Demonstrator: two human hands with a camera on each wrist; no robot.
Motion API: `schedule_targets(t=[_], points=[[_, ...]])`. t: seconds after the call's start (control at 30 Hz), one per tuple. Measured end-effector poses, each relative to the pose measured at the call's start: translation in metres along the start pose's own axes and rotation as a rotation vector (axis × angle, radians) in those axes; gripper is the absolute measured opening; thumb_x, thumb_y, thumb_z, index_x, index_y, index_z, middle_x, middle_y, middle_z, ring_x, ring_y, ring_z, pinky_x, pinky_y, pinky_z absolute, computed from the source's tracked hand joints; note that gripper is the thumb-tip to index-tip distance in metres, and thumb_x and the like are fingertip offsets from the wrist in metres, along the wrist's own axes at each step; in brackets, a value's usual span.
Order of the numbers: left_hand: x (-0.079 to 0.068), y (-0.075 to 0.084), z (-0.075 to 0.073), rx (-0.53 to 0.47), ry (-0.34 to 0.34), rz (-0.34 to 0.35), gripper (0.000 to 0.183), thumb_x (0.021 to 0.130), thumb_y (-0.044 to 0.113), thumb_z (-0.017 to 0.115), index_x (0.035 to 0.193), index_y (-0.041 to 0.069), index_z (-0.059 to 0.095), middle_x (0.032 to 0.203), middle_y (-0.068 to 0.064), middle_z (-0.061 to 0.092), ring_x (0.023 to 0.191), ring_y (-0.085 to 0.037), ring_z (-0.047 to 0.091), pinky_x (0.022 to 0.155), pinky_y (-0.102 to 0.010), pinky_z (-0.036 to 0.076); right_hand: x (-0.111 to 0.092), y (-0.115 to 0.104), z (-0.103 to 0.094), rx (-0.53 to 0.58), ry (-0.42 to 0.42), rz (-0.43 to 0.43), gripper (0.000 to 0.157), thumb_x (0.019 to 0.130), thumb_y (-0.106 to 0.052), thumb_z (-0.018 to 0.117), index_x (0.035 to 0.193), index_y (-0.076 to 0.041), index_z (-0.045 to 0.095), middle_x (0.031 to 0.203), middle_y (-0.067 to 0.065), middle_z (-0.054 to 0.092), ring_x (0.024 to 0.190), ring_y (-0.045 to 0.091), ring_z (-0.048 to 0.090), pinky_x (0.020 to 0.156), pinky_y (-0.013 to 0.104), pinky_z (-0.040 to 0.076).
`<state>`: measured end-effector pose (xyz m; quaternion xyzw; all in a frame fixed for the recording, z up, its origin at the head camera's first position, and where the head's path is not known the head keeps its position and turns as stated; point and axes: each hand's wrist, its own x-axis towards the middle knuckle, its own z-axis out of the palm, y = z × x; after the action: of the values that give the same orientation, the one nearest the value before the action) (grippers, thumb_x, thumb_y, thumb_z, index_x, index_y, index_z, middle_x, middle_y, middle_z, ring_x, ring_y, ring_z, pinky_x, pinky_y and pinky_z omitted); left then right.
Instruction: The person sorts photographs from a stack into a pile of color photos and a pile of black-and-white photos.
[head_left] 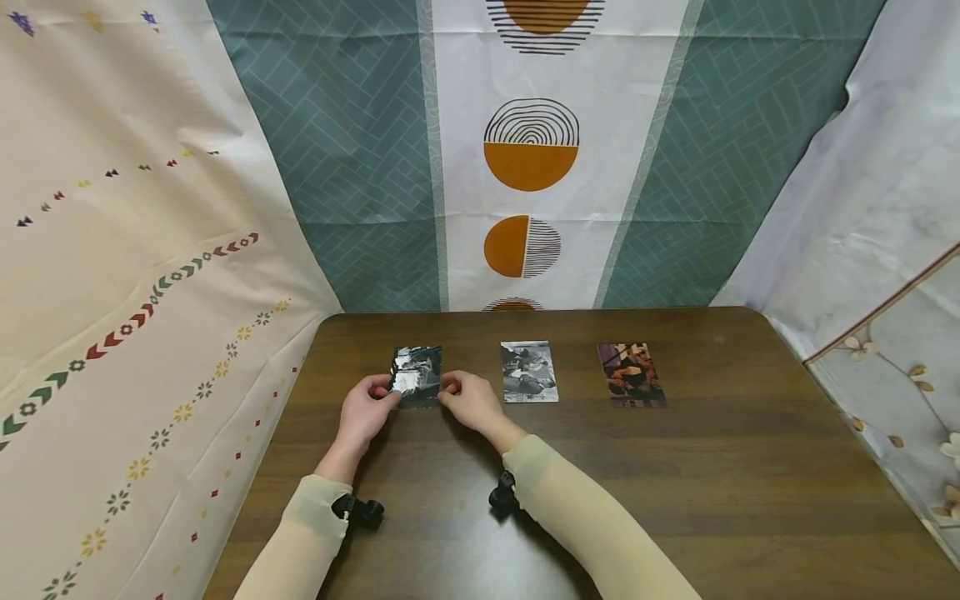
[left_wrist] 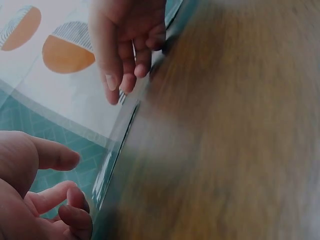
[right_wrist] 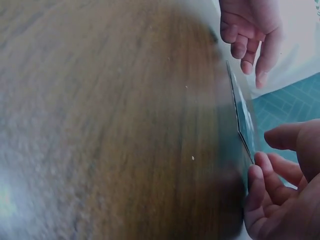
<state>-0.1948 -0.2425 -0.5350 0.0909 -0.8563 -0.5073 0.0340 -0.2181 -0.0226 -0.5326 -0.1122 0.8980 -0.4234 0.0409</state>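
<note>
A glossy black-and-white photo card (head_left: 417, 373) lies on the brown wooden table at the left of a row of three. My left hand (head_left: 367, 410) is at its left edge, with the thumb by the lower-left corner. At the lower right edge is my right hand (head_left: 472, 402). The right wrist view shows fingertips (right_wrist: 261, 162) of the right hand touching the card's edge (right_wrist: 242, 117), while the thumb stands apart. In the left wrist view, the left fingers bend loosely beside the card (left_wrist: 107, 175), and that thumb is also apart from it.
A grey photo card (head_left: 529, 372) lies just right of my right hand. Further right is a dark orange and purple card (head_left: 632, 375). The wooden table (head_left: 750, 467) ends at a patterned curtain (head_left: 360, 167) behind, with cloths on both sides.
</note>
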Motion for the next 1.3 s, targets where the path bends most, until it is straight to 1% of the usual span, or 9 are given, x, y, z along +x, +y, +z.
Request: schedule_targets(t=[0.13,0.27,0.47,0.6,0.83,1.0,1.1,1.2,1.3], points=[[-0.002,0.008,0.005,-0.016,0.012,0.008,0.045,0.098,0.017,0.074,0.138,0.000,0.066,0.113,-0.016,0.063,0.092,-0.028,0.058,0.077,-0.034,0.046,-0.001,0.002,-0.005,0.028,0.022,-0.032,0.031,0.100,-0.019,0.073,0.130,-0.010,0.075,0.099,-0.002,0.072,0.092,0.016,0.067,0.088,0.037,0.054],[-0.005,0.016,0.012,-0.053,0.005,0.025,0.045,0.097,0.018,0.075,0.137,0.002,0.067,0.112,-0.013,0.062,0.083,-0.021,0.056,0.073,-0.033,0.045,-0.003,0.006,-0.014,0.073,0.060,-0.051,0.031,0.099,-0.016,0.074,0.128,-0.006,0.075,0.098,0.000,0.072,0.092,0.017,0.068,0.087,0.037,0.054],[-0.008,0.025,0.026,-0.102,-0.007,0.057,0.041,0.097,0.015,0.076,0.135,0.002,0.069,0.109,-0.014,0.062,0.076,-0.018,0.055,0.066,-0.029,0.045,-0.008,0.015,-0.032,0.131,0.092,-0.026,0.032,0.100,-0.015,0.073,0.130,-0.005,0.074,0.101,0.002,0.073,0.092,0.019,0.068,0.084,0.037,0.054],[-0.010,0.029,0.036,-0.131,-0.017,0.071,0.040,0.097,0.012,0.076,0.134,0.001,0.069,0.109,-0.014,0.062,0.076,-0.017,0.056,0.065,-0.028,0.047,-0.012,0.022,-0.045,0.149,0.107,-0.025,0.033,0.100,-0.015,0.072,0.131,-0.004,0.073,0.104,0.005,0.074,0.096,0.022,0.069,0.087,0.041,0.055],[-0.015,0.045,0.059,-0.159,-0.042,0.109,0.039,0.095,0.010,0.076,0.132,-0.001,0.070,0.106,-0.013,0.065,0.077,-0.015,0.059,0.067,-0.027,0.047,-0.018,0.044,-0.067,0.171,0.151,-0.008,0.034,0.100,-0.014,0.071,0.132,-0.002,0.072,0.106,0.008,0.075,0.102,0.027,0.071,0.092,0.045,0.055],[-0.018,0.052,0.077,-0.163,-0.068,0.116,0.039,0.094,0.010,0.076,0.131,-0.002,0.069,0.105,-0.011,0.064,0.078,-0.014,0.058,0.071,-0.030,0.047,-0.028,0.057,-0.085,0.166,0.164,0.018,0.035,0.101,-0.016,0.071,0.134,-0.005,0.072,0.109,0.008,0.076,0.107,0.029,0.071,0.094,0.049,0.055],[-0.019,0.057,0.089,-0.179,-0.081,0.116,0.039,0.093,0.009,0.077,0.130,-0.003,0.069,0.103,-0.011,0.064,0.076,-0.014,0.057,0.070,-0.030,0.047,-0.032,0.065,-0.095,0.161,0.171,0.033,0.036,0.100,-0.017,0.070,0.134,-0.005,0.073,0.110,0.008,0.077,0.108,0.031,0.071,0.096,0.050,0.054],[-0.020,0.061,0.101,-0.193,-0.099,0.122,0.039,0.093,0.008,0.078,0.129,-0.004,0.070,0.101,-0.010,0.064,0.076,-0.014,0.057,0.068,-0.028,0.047,-0.034,0.075,-0.105,0.151,0.187,0.044,0.037,0.099,-0.016,0.070,0.134,-0.004,0.073,0.110,0.010,0.077,0.108,0.032,0.072,0.095,0.051,0.054],[-0.020,0.066,0.112,-0.193,-0.117,0.121,0.039,0.093,0.008,0.078,0.130,-0.003,0.070,0.101,-0.009,0.064,0.078,-0.016,0.057,0.070,-0.029,0.047,-0.037,0.084,-0.114,0.152,0.199,0.074,0.037,0.101,-0.016,0.070,0.136,-0.003,0.071,0.111,0.012,0.076,0.108,0.033,0.070,0.093,0.051,0.054]])
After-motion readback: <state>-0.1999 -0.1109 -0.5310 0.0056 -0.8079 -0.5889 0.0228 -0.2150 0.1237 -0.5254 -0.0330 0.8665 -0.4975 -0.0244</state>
